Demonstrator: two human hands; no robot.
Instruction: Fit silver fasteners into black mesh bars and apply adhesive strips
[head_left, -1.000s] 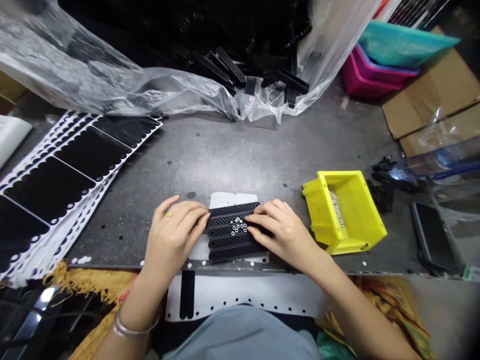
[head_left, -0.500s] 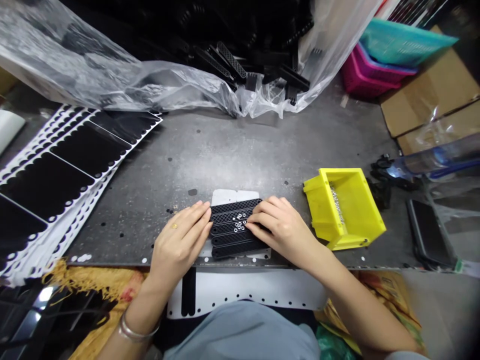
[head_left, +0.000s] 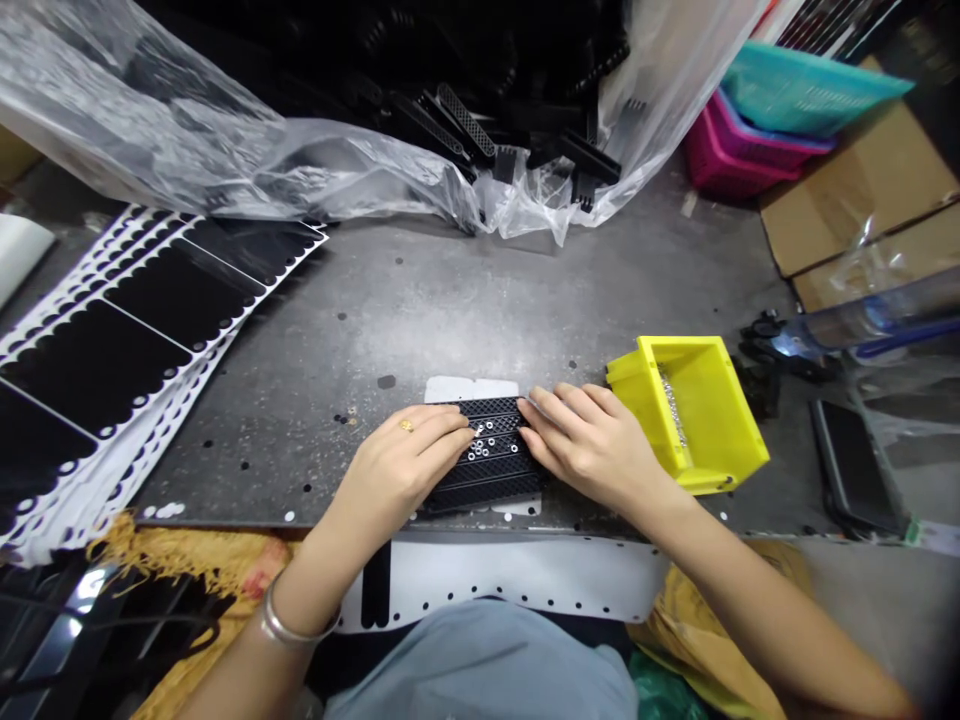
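Several black mesh-patterned plastic strips (head_left: 487, 475) lie side by side on a white card (head_left: 471, 389), with small silver rings (head_left: 484, 440) resting on top of them. My left hand (head_left: 401, 465) lies flat across the strips' left half, its fingertips close to the rings. My right hand (head_left: 592, 445) touches the strips' right end with its fingertips. Neither hand visibly grips anything. A yellow plastic bin (head_left: 697, 455) stands just right of my right hand, holding a heap of small silver parts (head_left: 672, 405).
The grey metal table (head_left: 420, 300) holds black adhesive sheets on white backing (head_left: 180, 295) at left. Behind it, a clear plastic bag (head_left: 352, 170) holds black parts. A pink basket (head_left: 727, 155), cardboard (head_left: 847, 190) and a dark phone (head_left: 851, 465) are at right.
Both hands have shifted right. My left hand now covers the strips' left half, and my right hand sits nearer their right end. The strips and rings have moved slightly right.
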